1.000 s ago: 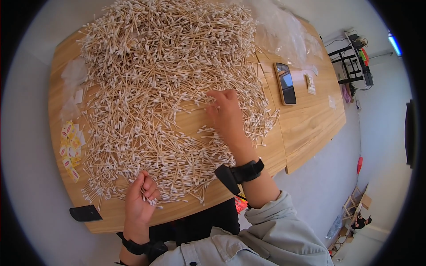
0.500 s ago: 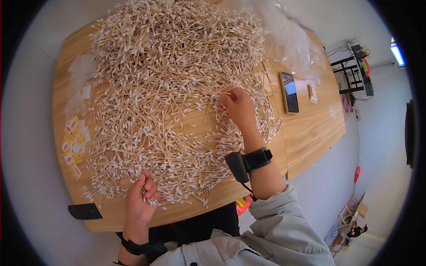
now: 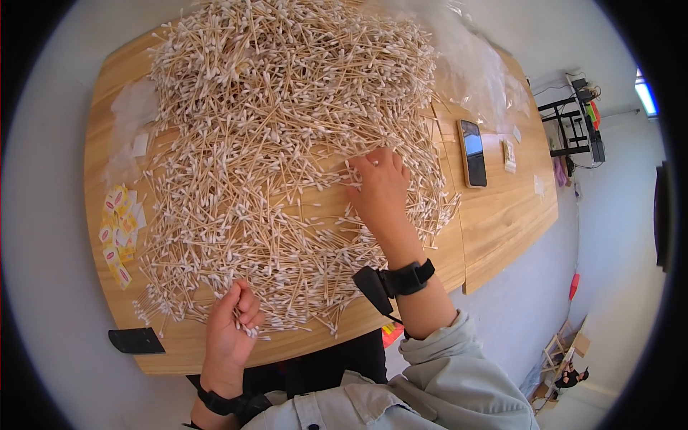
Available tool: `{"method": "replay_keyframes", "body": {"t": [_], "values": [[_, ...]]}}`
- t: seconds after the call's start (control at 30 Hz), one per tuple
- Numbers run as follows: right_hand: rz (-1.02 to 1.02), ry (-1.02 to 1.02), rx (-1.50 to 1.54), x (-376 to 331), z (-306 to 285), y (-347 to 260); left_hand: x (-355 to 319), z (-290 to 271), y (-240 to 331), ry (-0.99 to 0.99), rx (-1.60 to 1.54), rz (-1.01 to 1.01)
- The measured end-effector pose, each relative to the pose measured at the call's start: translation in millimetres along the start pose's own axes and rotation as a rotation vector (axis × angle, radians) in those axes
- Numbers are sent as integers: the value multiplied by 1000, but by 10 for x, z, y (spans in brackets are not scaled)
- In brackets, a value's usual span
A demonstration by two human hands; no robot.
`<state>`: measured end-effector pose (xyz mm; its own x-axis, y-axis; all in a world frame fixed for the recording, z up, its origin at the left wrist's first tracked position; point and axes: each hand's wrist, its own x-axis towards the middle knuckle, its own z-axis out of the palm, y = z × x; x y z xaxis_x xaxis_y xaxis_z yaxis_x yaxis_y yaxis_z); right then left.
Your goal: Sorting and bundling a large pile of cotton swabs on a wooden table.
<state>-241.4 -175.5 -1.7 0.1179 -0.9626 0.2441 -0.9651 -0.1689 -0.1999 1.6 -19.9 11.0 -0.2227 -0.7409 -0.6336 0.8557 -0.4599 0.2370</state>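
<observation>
A large heap of wooden-stick cotton swabs (image 3: 287, 86) with white tips covers much of the table, piled highest at the far side and thinner near me. My left hand (image 3: 233, 326) is closed around a few cotton swabs (image 3: 249, 331) at the near edge of the spread; their white tips poke out below its fingers. Over the right part of the swabs, my right hand (image 3: 383, 192) lies palm down with fingers apart. Its fingertips touch loose swabs, and one white tip shows beside the thumb. What lies under the palm is hidden.
A phone (image 3: 472, 154) and a small clear pack (image 3: 509, 156) lie on the wooden table (image 3: 502, 222) at right. Clear plastic bags (image 3: 473, 64) sit far right, another plastic bag (image 3: 129, 136) at left. Yellow-and-white labels (image 3: 120, 229) and a black piece (image 3: 137, 341) lie at the left edge.
My right hand has turned palm down and its fingers have opened from a pinch on a swab. My left hand stays nearly still with its swabs.
</observation>
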Motion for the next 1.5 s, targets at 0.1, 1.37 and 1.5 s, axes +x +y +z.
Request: {"method": "replay_keyframes", "body": {"t": [0.1,1.37,1.5], "values": [[-8,91,110,-53,51,-123,0,-4,-1,9,7,1],[203,-184,359,-362,75,-249,-29,-32,-18,18,3,-8],[222,-220,404,-307,131,-253,-38,-42,-15,21,2,6]]}}
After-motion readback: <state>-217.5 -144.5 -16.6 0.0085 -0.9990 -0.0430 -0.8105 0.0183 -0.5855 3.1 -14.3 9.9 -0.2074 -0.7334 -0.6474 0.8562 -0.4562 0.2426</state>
